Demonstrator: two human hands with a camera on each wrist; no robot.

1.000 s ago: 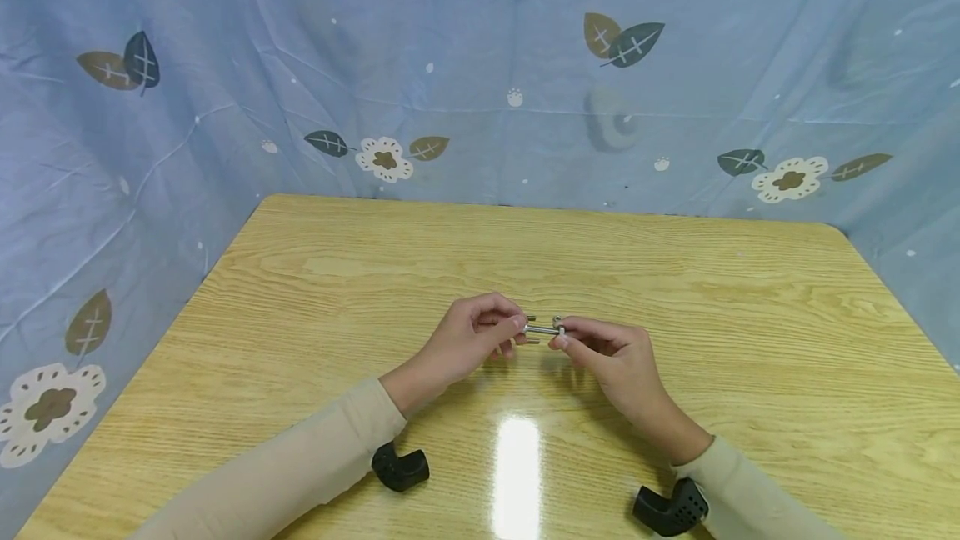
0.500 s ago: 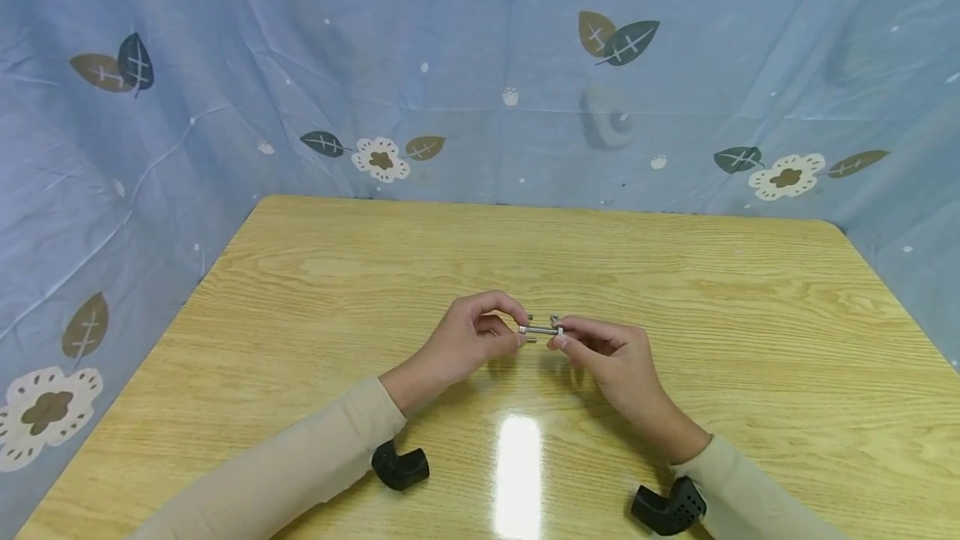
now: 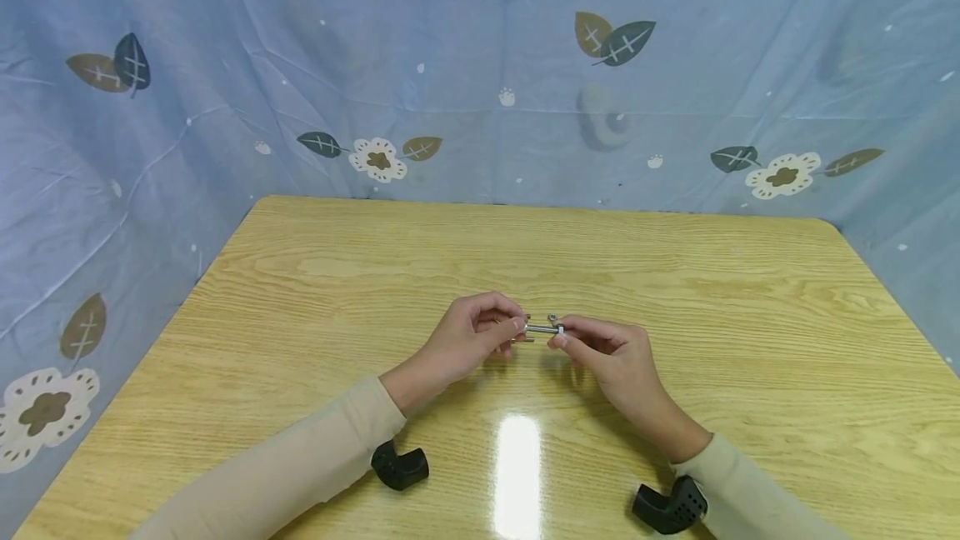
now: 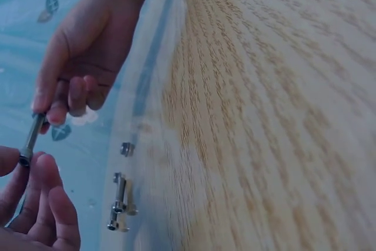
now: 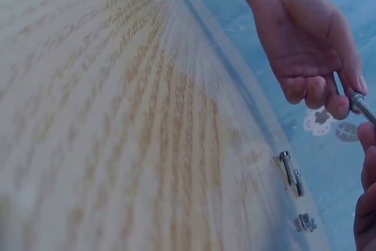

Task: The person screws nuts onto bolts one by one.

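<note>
A silver threaded bolt [image 3: 543, 329] is held level between the two hands, over the middle of the table. My left hand [image 3: 476, 332] pinches its left end between thumb and index finger. At that end a ring-like metal piece [image 4: 24, 160] shows in the left wrist view; whether it is a nut or the bolt's head I cannot tell. My right hand [image 3: 618, 357] pinches the opposite end, where a shiny blocky piece [image 3: 561, 331] shows at the fingertips. Right wrist view: the left hand [image 5: 305, 33] reaches in from above, and only fingertips of the right hand [image 5: 367, 204] show.
On the wooden table [image 3: 360, 257], a small metal nut [image 4: 127, 149] and two loose bolts, one longer [image 5: 288, 167] and one shorter [image 5: 299, 183], lie beyond and beneath the hands. Black wrist mounts [image 3: 400, 467] sit under both sleeves. A blue patterned curtain [image 3: 465, 48] hangs behind.
Half a second ago my left thumb and index finger were spread, showing the left end; now they cover it again. The right hand has kept its grip in place.
</note>
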